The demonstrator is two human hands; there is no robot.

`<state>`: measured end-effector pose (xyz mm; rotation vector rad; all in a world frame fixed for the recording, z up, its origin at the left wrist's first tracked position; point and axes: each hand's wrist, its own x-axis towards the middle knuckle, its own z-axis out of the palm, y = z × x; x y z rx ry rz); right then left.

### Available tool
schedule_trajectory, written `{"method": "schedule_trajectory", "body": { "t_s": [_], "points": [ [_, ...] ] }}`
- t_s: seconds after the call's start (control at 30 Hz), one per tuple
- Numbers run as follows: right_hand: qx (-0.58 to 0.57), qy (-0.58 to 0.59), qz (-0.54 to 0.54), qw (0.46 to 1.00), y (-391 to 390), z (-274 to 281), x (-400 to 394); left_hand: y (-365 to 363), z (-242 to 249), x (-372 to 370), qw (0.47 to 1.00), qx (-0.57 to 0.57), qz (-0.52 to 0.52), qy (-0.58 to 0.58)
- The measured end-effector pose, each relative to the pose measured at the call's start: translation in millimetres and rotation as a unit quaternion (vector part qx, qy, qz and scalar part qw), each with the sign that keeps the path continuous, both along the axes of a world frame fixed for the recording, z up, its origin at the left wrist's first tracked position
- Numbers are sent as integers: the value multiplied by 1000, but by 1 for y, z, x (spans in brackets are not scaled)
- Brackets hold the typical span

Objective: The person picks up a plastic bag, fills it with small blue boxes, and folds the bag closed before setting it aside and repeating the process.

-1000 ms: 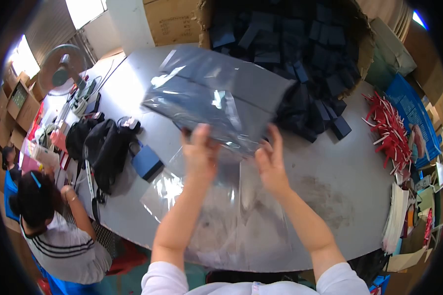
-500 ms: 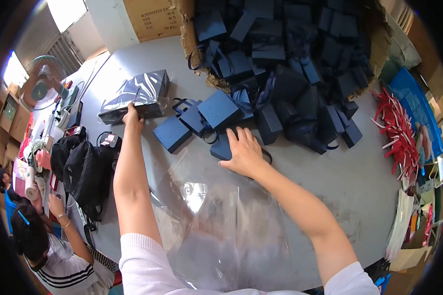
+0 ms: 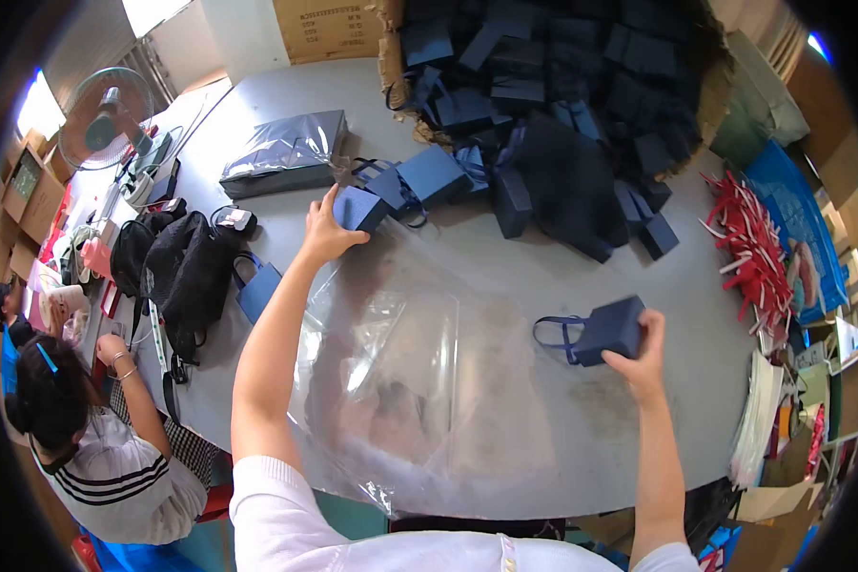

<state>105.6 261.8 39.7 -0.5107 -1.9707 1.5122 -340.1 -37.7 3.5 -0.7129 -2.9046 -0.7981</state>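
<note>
The far carton point(image 3: 391, 71) is cut off by the top edge, and its inside is so dark that the navy boxes point(image 3: 520, 91) heaped in it blur into one another; more of them spill from its torn mouth onto the worktop point(image 3: 705, 286), where a black mass point(image 3: 567, 181) among them is hard to make out. The wrapped bundle point(image 3: 286, 157) holds dark contents under clear film, glare hiding the detail of its top. A clear plastic sheet point(image 3: 419, 381) lies flat nearer the person, and whether it is a bag or how many layers it has cannot be told. The hands are well apart. The right hand point(image 3: 646, 355) is clamped on a ribbon-handled box point(image 3: 608, 332) above the worktop's right part, some fingers hidden behind it. The left hand point(image 3: 329, 229) touches a blue box point(image 3: 360, 212) just beside the bundle; whether it grips or only rests there cannot be told. The left forearm partly covers another handled box point(image 3: 259, 291) near a black bag point(image 3: 181, 276), whose contents are hidden. At the left, a co-worker point(image 3: 114, 467) is partly cut off by the dark lens edge.
</note>
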Motion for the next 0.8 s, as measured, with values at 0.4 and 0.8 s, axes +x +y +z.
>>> {"method": "schedule_trajectory", "body": {
  "t_s": [0.4,0.8],
  "points": [
    [370,-256,-4,893,13,-36,154,54,35,305,361,544,-307,-692],
    [193,5,-105,976,-115,-13,91,102,0,460,410,579,-127,-693]
  ]
}}
